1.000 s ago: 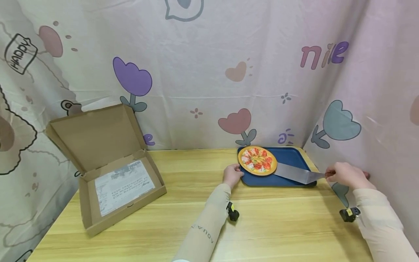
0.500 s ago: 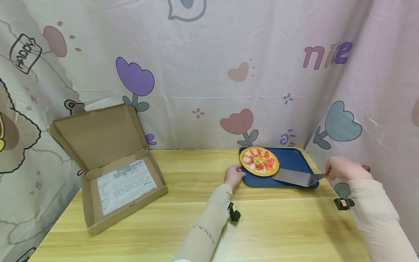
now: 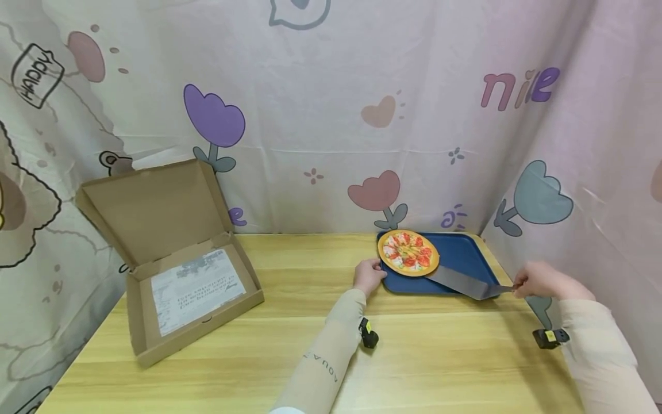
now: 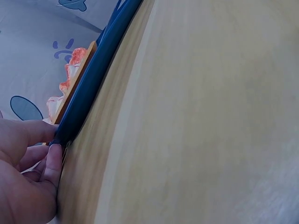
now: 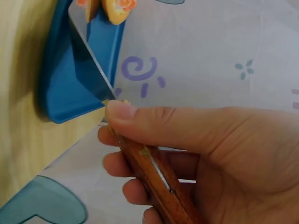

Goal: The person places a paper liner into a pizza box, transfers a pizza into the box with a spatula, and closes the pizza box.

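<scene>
A toy pizza (image 3: 408,253) with red and white toppings lies at the left end of a blue tray (image 3: 455,244). My left hand (image 3: 368,276) pinches the tray's left rim; in the left wrist view, thumb and fingers (image 4: 55,163) meet at that rim. In my right hand (image 3: 543,280) is a spatula with a broad metal blade (image 3: 460,282). The right wrist view shows my fingers curled round its reddish-brown wooden handle (image 5: 161,177), thumb along the top. The blade slopes down over the tray, its front edge right at the pizza's lower right side.
At the left of the wooden table (image 3: 310,339) stands a cardboard box (image 3: 191,305), lid raised, with a printed white sheet (image 3: 199,290) inside. A patterned curtain (image 3: 310,115) hangs close behind the table and along the right side.
My right hand rose, then came back down, changing the spatula's tilt; the blade's front edge has shifted along the pizza's lower right side. My left hand stays at the tray rim.
</scene>
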`<state>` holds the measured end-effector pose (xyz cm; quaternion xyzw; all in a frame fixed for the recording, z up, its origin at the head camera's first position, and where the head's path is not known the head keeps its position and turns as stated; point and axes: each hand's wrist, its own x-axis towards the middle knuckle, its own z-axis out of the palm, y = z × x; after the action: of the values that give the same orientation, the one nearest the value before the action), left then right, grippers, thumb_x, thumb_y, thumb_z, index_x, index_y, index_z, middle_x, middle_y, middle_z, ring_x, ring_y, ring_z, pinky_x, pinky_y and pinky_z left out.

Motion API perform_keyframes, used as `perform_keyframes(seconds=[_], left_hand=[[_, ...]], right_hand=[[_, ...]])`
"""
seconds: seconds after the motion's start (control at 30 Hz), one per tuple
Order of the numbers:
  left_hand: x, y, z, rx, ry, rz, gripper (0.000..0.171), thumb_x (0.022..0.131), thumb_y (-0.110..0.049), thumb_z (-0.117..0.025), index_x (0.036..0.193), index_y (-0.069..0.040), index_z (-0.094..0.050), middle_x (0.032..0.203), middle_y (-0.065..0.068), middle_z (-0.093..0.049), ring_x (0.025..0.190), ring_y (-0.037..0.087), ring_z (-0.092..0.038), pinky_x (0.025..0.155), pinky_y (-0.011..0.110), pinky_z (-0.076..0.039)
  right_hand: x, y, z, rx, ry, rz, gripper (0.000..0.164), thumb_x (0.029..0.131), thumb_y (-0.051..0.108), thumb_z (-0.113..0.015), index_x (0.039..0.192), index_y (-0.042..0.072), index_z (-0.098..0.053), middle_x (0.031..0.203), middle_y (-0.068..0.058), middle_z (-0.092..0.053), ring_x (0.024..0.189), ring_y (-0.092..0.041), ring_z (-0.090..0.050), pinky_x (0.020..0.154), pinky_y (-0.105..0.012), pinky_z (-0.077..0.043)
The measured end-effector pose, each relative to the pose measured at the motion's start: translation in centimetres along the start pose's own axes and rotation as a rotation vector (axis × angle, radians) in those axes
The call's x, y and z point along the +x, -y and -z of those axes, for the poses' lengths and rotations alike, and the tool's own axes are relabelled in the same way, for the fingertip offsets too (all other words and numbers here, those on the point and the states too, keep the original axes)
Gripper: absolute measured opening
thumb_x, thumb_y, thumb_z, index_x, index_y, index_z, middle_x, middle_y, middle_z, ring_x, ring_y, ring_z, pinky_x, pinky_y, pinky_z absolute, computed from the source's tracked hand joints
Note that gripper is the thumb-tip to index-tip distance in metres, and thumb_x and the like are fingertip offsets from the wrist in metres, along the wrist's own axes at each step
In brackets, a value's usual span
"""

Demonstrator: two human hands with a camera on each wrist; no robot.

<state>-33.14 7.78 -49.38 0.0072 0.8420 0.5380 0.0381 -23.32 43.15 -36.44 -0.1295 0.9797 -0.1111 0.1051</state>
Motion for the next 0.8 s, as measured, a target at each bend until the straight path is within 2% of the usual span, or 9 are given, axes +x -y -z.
perform_keyframes(seconds=[0.3,0.57,0.8], left_hand=[[0.0,0.0,-0.1,0.004,-0.003,-0.006,0.04,0.085,-0.008,-0.073,0.124,-0.005,-0.067,0.093,0.002,-0.069,0.083,0.009,-0.061,0.076,0.024,-0.055],[-0.1,-0.1,0.0,-0.019,0.011,0.011,0.041,0.086,-0.007,-0.072,0.126,-0.005,-0.065,0.094,0.002,-0.069,0.084,0.009,-0.061,0.078,0.024,-0.055],[-0.1,-0.1,-0.1,-0.014,0.011,0.015,0.04,0.086,-0.005,-0.071,0.126,-0.006,-0.066,0.096,0.003,-0.069,0.086,0.009,-0.059,0.079,0.025,-0.054]], right_hand=[[-1.1,-1.2,-1.8,0.121,0.03,-0.063,0.01,0.085,0.015,-0.071,0.086,0.005,-0.074,0.068,0.002,-0.06,0.056,-0.005,-0.044,0.051,-0.024,-0.038],[-1.0,-1.1,-2.8,-0.006,-0.082,-0.033,0.009,0.082,0.015,-0.075,0.078,0.007,-0.072,0.074,0.002,-0.068,0.064,-0.005,-0.05,0.056,-0.028,-0.042],[-0.6,1.0,-3.6,-0.078,-0.157,-0.059,0.007,0.084,0.012,-0.071,0.077,0.009,-0.07,0.072,0.001,-0.066,0.063,-0.011,-0.051,0.057,-0.031,-0.043]])
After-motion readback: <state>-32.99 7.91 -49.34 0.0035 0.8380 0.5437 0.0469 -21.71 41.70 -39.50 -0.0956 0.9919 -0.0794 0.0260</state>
